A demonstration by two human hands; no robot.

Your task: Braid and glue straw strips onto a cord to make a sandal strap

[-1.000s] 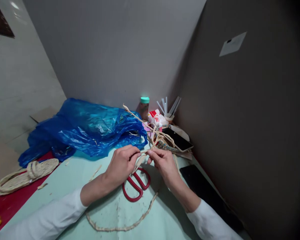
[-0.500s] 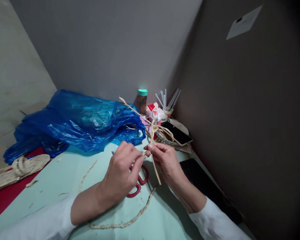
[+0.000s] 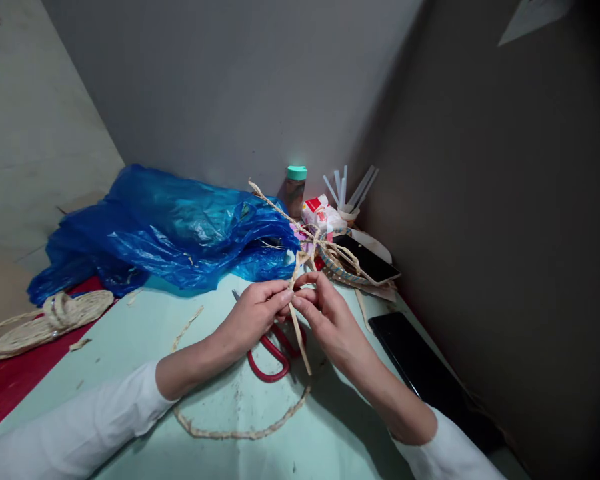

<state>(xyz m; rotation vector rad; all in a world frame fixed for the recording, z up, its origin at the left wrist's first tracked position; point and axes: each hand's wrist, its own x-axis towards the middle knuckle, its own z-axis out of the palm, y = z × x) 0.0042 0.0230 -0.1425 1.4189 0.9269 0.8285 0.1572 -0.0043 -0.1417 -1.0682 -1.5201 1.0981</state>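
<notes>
- We find the left hand with thumb and index finger pinching the fibre strand over the middle of the bench.
- The right hand meets it there, fingers curled at the same spot; we cannot tell how firmly they grip.
- The strand's loose end hangs below the fingers; its upper part leads towards a knotted bundle of twisted cords near the far right corner.
- Obstruction noted: red-handled scissors lie directly beneath the hands, partly hidden by them and crossed by the strand.
- A braided cord curves across the bench towards the near edge.
- A blue plastic bag takes up much of the far edge.
- At the far right corner we record a lidded jar, a red-and-white packet, pale sticks in a cup and a phone-like device.
- A dark flat object lies along the right edge.
- A woven sandal-like piece rests at the left edge.
</notes>
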